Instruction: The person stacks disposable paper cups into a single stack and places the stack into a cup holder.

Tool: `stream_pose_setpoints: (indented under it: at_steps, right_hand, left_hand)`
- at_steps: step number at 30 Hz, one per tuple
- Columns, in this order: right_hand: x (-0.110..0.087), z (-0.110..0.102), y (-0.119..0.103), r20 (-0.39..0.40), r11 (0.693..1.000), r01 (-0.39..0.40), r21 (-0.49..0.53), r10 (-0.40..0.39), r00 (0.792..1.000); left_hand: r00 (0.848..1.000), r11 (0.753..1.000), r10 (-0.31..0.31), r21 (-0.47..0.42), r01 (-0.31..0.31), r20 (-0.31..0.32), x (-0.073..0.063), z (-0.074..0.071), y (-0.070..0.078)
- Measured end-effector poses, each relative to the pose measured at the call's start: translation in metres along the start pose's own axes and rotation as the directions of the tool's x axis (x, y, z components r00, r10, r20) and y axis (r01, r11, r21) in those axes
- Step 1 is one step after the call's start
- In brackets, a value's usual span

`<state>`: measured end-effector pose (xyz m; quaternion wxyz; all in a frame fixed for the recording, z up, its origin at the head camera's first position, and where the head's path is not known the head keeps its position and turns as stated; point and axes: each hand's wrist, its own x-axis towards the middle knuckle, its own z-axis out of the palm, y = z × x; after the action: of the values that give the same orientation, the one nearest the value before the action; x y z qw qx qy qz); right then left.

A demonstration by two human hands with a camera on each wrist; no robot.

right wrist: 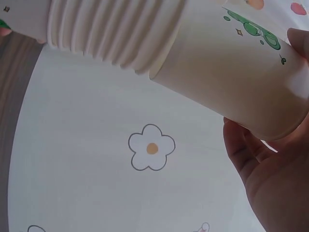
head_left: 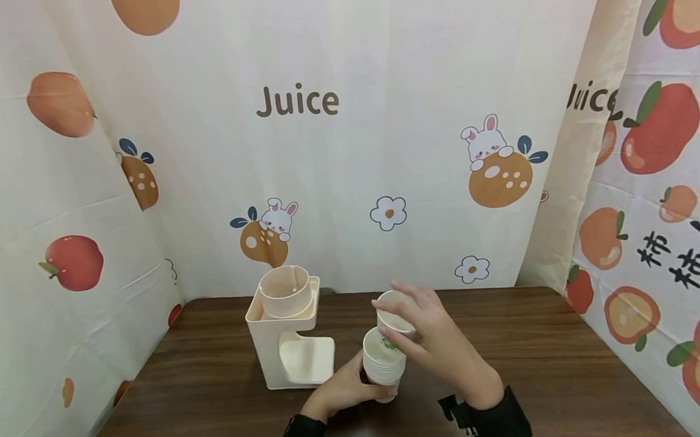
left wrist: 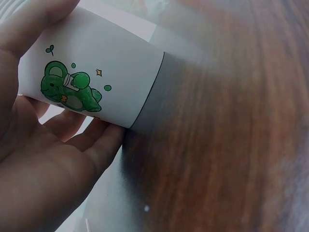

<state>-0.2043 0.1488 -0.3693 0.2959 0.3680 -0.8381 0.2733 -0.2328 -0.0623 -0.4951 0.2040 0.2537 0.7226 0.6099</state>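
My left hand [head_left: 348, 385] grips a stack of white paper cups [head_left: 384, 367] low down on its side, near the middle of the table. In the left wrist view, the lowest cup [left wrist: 116, 63] shows a green cartoon print, and the fingers curl round it. My right hand [head_left: 433, 336] holds a single paper cup [head_left: 395, 310] between thumb and fingers, just above the stack. From the right wrist view, the lower end of this cup [right wrist: 217, 67] is still inside the top rim of the ribbed stack [right wrist: 111, 34].
A cream-coloured dispenser [head_left: 268, 348] with a round cylinder [head_left: 285, 292] on top stands left of the cups. Under them lies a dark wooden table [head_left: 548, 366]. White cloth printed with fruit and rabbits [head_left: 414, 76] hangs behind and along both sides.
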Motion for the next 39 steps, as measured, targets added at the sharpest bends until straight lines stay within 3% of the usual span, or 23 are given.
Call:
stream_pose_setpoints:
  at_steps: [8,17,27,39]
  right_hand:
    - [-0.001,0.006,-0.006,0.043,0.999,-0.021,0.027,0.019,0.999]
    - [-0.004,0.014,-0.002,0.088,0.999,0.003,0.052,-0.007,0.996]
    - [-0.009,0.019,0.001,0.189,0.997,-0.033,0.068,0.020,0.982]
    - [-0.013,0.024,0.002,0.248,0.997,-0.047,0.067,0.029,0.968]
  left_hand:
    - [0.999,0.998,0.033,-0.049,-0.031,0.039,0.002,-0.001,-0.002]
    - [0.999,0.998,0.038,-0.042,-0.037,0.038,0.002,0.000,-0.005]
    - [0.998,0.998,0.044,-0.044,-0.042,0.044,0.000,-0.001,-0.004]
    - [0.999,0.999,0.043,-0.008,-0.043,0.024,-0.001,0.000,-0.001]
